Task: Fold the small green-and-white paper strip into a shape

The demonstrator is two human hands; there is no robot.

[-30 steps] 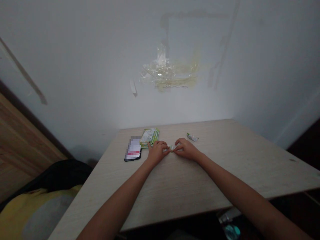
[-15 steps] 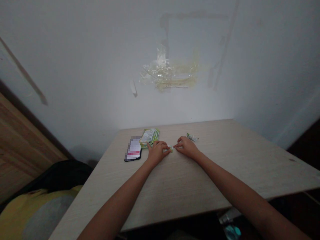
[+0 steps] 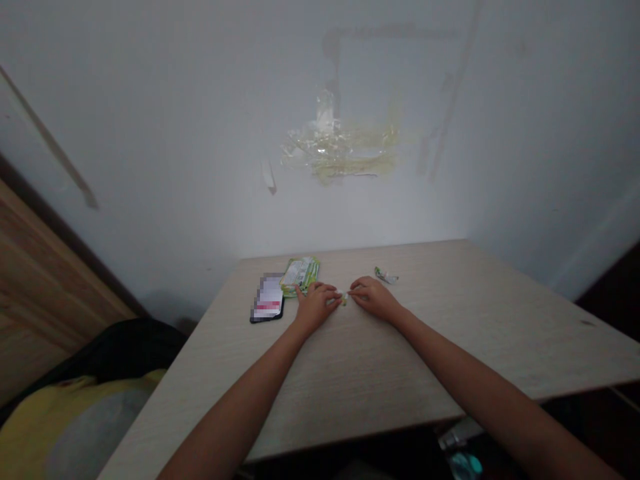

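A small green-and-white piece (image 3: 345,299), perhaps a wrapper, lies between my two hands just above the table; it is too small to make out clearly. My left hand (image 3: 317,303) grips its left end with the fingertips, thumb side toward a green-and-white packet (image 3: 301,275). From the other side, the closed fingertips of my right hand (image 3: 374,294) meet its right end. Behind my right hand rests a crumpled green-and-white wrapper (image 3: 387,275), untouched.
A phone (image 3: 267,300) with a lit screen lies left of the packet, partly against it. The pale wooden table (image 3: 345,387) meets a wall (image 3: 200,133) with peeling tape. Yellow-and-grey cloth (image 3: 75,427) is at the lower left, below the table edge.
Both hands stay nearly in place at the small piece, with only slight finger movement. The whole view has shifted a little.
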